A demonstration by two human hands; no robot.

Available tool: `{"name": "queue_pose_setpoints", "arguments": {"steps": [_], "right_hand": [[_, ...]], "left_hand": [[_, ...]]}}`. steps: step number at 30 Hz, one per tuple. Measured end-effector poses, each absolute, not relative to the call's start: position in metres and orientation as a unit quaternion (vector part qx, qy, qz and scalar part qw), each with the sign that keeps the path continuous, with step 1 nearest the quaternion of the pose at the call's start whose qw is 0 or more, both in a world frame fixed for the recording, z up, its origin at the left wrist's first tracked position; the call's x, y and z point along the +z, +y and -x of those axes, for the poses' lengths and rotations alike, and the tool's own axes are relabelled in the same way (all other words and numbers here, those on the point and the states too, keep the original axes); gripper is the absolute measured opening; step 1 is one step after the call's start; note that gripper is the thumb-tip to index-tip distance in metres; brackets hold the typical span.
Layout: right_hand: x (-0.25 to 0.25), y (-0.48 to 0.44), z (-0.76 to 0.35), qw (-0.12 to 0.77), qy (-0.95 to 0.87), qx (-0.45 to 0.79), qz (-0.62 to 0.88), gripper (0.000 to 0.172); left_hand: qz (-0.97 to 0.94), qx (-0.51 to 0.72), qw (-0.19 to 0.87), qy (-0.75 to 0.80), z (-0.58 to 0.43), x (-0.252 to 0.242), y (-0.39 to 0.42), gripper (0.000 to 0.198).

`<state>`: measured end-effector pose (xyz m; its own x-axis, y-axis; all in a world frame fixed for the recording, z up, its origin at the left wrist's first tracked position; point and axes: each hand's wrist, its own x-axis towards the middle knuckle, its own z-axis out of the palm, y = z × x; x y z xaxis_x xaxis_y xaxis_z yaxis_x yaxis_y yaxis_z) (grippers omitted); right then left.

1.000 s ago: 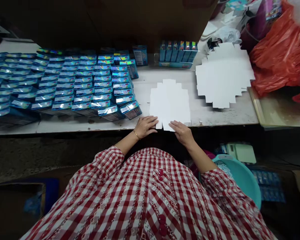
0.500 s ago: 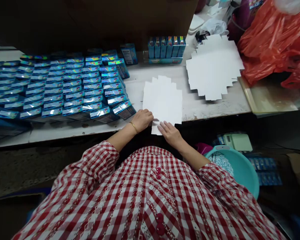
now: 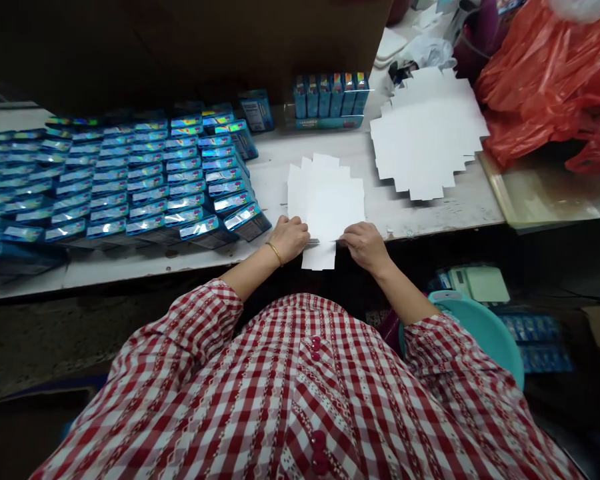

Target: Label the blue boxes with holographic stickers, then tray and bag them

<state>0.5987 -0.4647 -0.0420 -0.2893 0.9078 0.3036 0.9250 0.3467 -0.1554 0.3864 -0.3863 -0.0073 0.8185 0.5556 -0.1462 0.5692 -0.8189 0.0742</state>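
Observation:
A white die-cut cardboard blank (image 3: pixel 325 193) lies in front of me, its near flap sticking out past the table's front edge. My left hand (image 3: pixel 290 239) pinches the blank's left side close to that flap, the fingers closed. On the opposite side my right hand (image 3: pixel 365 245) pinches the right side near the flap's fold, thumb and fingers together. Small edges at the fold appear raised between the hands. To the right, more white blanks (image 3: pixel 427 133) lie in a stack, touched by neither hand.
Rows of small blue boxes (image 3: pixel 150 180) fill the left of the table (image 3: pixel 275 167). Behind the blank stands a tray of blue boxes (image 3: pixel 330 100). A red plastic bag (image 3: pixel 550 87) lies at right. Below are a turquoise basin (image 3: pixel 490 340) and a pale green scale (image 3: pixel 485 285).
My right hand has moved right, from lying on the near flap to pinching the blank's right side. My left hand stays at the left side, shifted slightly.

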Motion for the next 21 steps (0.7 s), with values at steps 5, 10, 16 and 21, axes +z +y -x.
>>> {"name": "queue_pose_setpoints", "arguments": {"steps": [5,10,16,21], "right_hand": [[-0.026,-0.447,-0.569,0.047,-0.845,-0.072,0.528,0.024],[-0.028,-0.437,-0.563,0.003,-0.876,-0.064,0.479,0.025],[-0.019,-0.449,-0.572,0.007,-0.886,-0.038,0.462,0.023],[-0.038,-0.485,-0.585,0.112,-0.865,-0.002,0.489,0.052]], "left_hand": [[-0.946,-0.072,0.067,0.308,-0.398,-0.01,-0.389,0.027],[-0.941,-0.088,0.085,0.315,-0.407,-0.008,-0.391,0.028],[-0.925,-0.097,0.102,0.353,-0.414,-0.005,-0.392,0.028],[-0.925,-0.094,0.115,0.351,-0.414,-0.003,-0.389,0.032]]}}
